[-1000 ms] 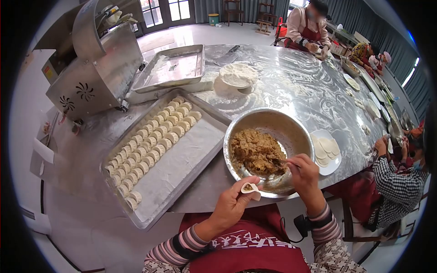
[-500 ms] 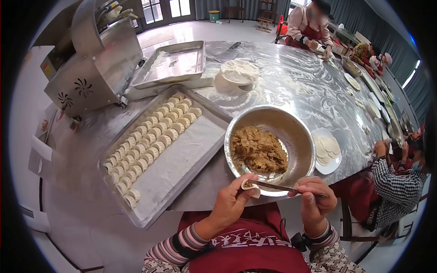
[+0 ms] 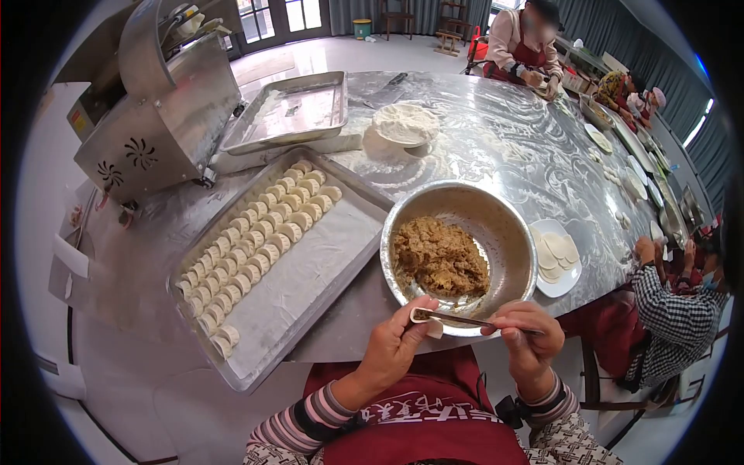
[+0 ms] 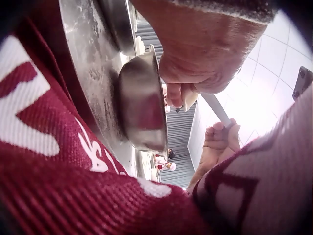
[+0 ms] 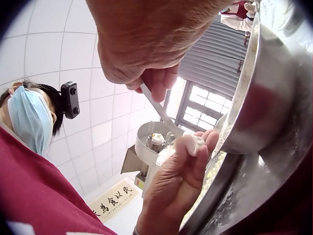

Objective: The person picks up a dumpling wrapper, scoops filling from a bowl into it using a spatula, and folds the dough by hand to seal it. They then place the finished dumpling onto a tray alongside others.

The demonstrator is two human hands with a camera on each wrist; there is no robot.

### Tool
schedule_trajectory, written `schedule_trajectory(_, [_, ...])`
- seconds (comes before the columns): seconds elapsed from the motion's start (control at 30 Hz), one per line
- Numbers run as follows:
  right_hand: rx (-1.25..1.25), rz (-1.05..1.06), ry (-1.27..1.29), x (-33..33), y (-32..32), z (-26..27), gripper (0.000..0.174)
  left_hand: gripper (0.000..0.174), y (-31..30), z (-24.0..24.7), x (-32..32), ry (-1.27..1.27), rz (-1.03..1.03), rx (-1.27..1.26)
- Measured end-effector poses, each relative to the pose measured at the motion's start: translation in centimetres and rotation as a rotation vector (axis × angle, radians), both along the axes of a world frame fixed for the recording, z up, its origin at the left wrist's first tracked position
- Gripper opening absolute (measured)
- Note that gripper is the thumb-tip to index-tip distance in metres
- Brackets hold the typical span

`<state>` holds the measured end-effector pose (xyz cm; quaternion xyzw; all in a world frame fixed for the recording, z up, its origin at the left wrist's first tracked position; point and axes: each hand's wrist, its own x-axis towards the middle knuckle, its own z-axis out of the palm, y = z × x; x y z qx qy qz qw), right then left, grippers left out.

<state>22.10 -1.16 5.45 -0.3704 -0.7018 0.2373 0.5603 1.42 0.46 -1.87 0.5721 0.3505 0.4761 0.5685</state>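
Near the bowl's front rim, my left hand (image 3: 387,353) holds a dumpling wrapper (image 3: 435,329) folded into a cup, with a little brown filling at its opening. My right hand (image 3: 531,341) grips a thin, flat filling spatula (image 3: 469,320) between thumb and fingers. Its tip reaches into the wrapper's opening. In the right wrist view the white wrapper (image 5: 190,144) is pinched in the left fingers, with the spatula (image 5: 156,104) slanting down to it. A steel mixing bowl (image 3: 508,232) just beyond both hands contains a mound of brown filling (image 3: 442,256).
Left of the bowl, a lined tray (image 3: 310,298) carries rows of crimped dumplings (image 3: 271,225). Round wrappers (image 3: 554,252) lie on a white plate (image 3: 573,280) at right. Farther back are a bowl of flour (image 3: 405,124), another tray (image 3: 298,112) and a steel machine (image 3: 155,116). Other people work around the table.
My right hand has brought the spatula from the filling in the bowl back to the wrapper. Over the last half second its tip stays at the wrapper, with a slight shift of the right hand.
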Motion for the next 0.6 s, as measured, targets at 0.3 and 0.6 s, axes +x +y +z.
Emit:
schedule_trajectory(0.3, [-0.874,0.058,0.804,1.3,2.0,-2.2,0.015,0.039,0.1,0.7,-0.6,0.087,-0.035,-0.068])
schedule_trajectory(0.6, [-0.631,-0.044,0.928,2.7,3.1,-2.4,0.014,0.033,0.2,1.0,0.0,-0.116,-0.059,-0.120])
